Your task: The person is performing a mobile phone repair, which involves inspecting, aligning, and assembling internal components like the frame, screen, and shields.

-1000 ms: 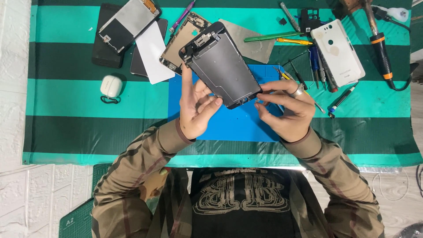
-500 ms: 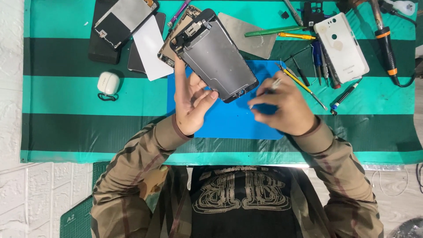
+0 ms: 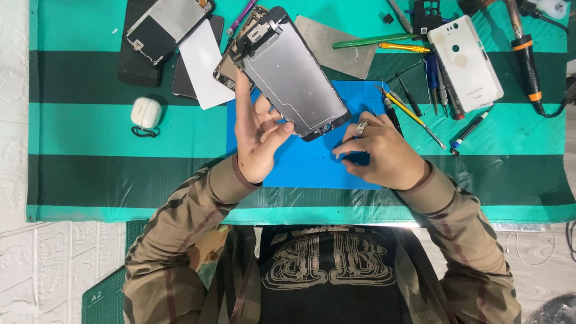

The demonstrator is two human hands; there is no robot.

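Left hand is gripping the phone screen assembly by its lower edge, tilted, silver metal backplate facing up. Right hand is curled, fingertips pressing the blue mat just beside it.

Greens, blue and camouflage on my bench.

I see a table cloth striped in bright teal and dark green, a solid blue mat on it, a silver-grey phone screen panel with black edging, a white phone back cover, a white earbud case, and brown-and-tan camouflage sleeves.
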